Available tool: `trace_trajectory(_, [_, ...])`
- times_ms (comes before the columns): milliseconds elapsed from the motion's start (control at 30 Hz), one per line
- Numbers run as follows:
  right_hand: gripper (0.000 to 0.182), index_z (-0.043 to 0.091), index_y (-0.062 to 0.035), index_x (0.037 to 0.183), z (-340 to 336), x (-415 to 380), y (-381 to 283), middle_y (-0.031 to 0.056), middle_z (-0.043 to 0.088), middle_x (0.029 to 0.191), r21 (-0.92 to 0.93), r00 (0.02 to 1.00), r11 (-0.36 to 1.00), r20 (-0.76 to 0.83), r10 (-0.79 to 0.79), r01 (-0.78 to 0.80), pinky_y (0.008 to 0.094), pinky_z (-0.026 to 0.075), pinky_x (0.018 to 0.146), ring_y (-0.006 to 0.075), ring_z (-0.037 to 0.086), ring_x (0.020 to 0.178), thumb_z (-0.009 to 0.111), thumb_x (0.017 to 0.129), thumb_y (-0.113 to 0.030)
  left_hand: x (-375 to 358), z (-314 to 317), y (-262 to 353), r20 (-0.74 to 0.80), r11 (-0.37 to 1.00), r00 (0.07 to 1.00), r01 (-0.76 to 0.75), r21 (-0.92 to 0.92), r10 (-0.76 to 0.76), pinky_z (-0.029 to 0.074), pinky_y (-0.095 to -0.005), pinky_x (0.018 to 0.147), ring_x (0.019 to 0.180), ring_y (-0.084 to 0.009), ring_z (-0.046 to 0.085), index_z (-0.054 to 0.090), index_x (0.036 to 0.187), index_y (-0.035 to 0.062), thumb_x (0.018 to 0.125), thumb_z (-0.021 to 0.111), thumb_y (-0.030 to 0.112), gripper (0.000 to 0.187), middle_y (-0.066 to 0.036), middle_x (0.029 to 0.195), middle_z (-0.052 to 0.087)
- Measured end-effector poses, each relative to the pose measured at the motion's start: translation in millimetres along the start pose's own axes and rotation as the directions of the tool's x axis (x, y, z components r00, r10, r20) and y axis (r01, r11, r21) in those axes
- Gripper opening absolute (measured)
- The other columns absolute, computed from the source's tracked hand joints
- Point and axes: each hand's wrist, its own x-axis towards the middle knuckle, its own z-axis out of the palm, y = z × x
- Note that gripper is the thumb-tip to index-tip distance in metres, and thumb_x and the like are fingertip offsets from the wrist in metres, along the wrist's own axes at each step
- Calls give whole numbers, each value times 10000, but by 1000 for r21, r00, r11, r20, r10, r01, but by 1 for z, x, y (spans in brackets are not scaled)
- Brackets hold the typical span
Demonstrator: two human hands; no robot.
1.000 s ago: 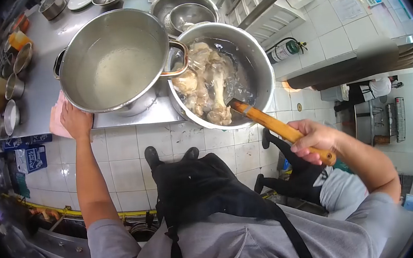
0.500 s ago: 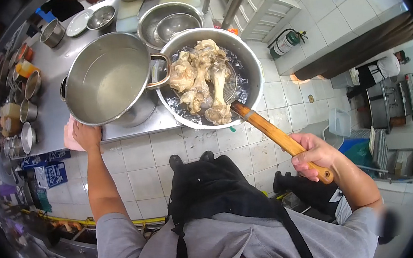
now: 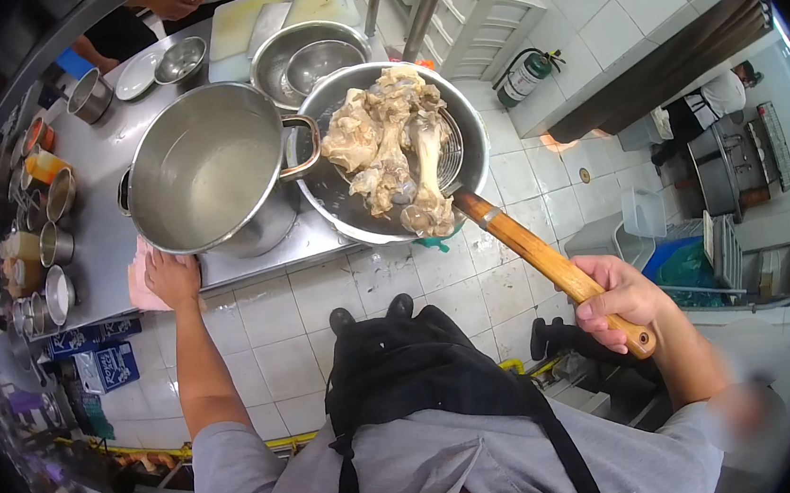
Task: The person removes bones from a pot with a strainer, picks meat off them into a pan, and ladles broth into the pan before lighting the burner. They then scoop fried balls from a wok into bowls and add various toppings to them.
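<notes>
My right hand (image 3: pixel 617 303) is closed around the wooden handle of a skimmer (image 3: pixel 559 269). Several large cooked bones (image 3: pixel 393 152) with bits of meat are heaped on its wire bowl, above a wide metal pot (image 3: pixel 469 111). The bones hide much of the skimmer's bowl and the pot's inside. To the left stands a tall stockpot (image 3: pixel 215 159) holding cloudy liquid. Beside its base, my left hand (image 3: pixel 172 279) lies on a pink cloth (image 3: pixel 142 278) at the table edge, fingers stretched out and partly hidden under the pot's rim.
Behind the pots are nested metal bowls (image 3: pixel 324 63), a cleaver (image 3: pixel 271 23) on a cutting board (image 3: pixel 232 32), and a white plate (image 3: pixel 139 76). A co-worker's hands (image 3: pixel 173 0) show at the table's far side. A fire extinguisher (image 3: pixel 527 77) stands right, by the wall.
The skimmer with its bones has risen out of the liquid in the wide pot, and my right hand has shifted slightly right and down. My left hand stays on the cloth.
</notes>
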Motion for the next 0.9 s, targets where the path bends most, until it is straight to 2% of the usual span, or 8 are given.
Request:
trace_trajectory(167, [458, 496, 6, 1250, 15, -19, 5, 79, 524, 602, 193, 1000, 981, -10, -28, 30, 286, 389, 302, 140, 472, 351, 622, 814, 69, -1, 10, -7, -20, 1000, 1000, -10, -1, 10, 325, -496, 1075, 1343, -325, 439, 559, 1357, 96, 862, 620, 382, 575, -67, 1386, 566])
trace_trajectory(433, [391, 513, 39, 1203, 9, -71, 11, 102, 486, 580, 320, 988, 938, -118, -104, 137, 287, 357, 274, 142, 440, 332, 583, 820, 78, -2, -5, 3, 13, 999, 1000, -23, 28, 23, 326, -491, 1083, 1347, -325, 437, 575, 1338, 78, 877, 575, 399, 562, -92, 1387, 562])
trace_trajectory(633, [383, 498, 68, 1195, -14, -91, 10, 118, 471, 562, 324, 941, 894, -236, -241, 310, 293, 351, 244, 143, 400, 306, 523, 813, 87, 0, 1, 0, -5, 999, 999, -34, 25, 34, 345, -486, 1069, 1330, -307, 456, 597, 1303, 68, 877, 568, 394, 537, -105, 1348, 582])
trace_trajectory(700, [364, 500, 65, 1190, -28, -88, 6, 102, 480, 565, 295, 934, 901, -260, -245, 319, 289, 358, 239, 136, 410, 305, 540, 828, 63, -1, -4, 3, -7, 999, 999, -42, 27, 42, 359, -486, 1054, 1311, -309, 470, 602, 1292, 67, 876, 571, 390, 527, -107, 1329, 591])
trace_trajectory(767, [334, 514, 50, 1176, -50, -79, 5, 79, 489, 568, 213, 917, 913, -282, -283, 347, 282, 361, 242, 125, 417, 304, 567, 847, 25, 0, -14, 8, 14, 998, 998, -61, 8, 61, 384, -494, 1004, 1222, -361, 513, 619, 1218, -6, 929, 498, 434, 540, -189, 1241, 614])
trace_trajectory(833, [331, 512, 27, 1178, -69, -65, 1, 49, 497, 577, 170, 907, 933, -339, -248, 319, 270, 363, 249, 110, 429, 311, 593, 859, -11, -1, -15, 11, -13, 997, 997, -77, 6, 77, 396, -494, 988, 1194, -371, 528, 624, 1202, -7, 920, 507, 422, 527, -198, 1208, 623])
trace_trajectory(900, [349, 498, 10, 1191, -93, -44, 0, 30, 497, 582, 45, 906, 972, -374, -199, 232, 258, 366, 262, 101, 440, 325, 601, 858, -17, 0, -14, 11, -42, 995, 995, -95, 3, 95, 408, -495, 973, 1165, -380, 543, 630, 1186, -8, 911, 516, 410, 513, -208, 1174, 632])
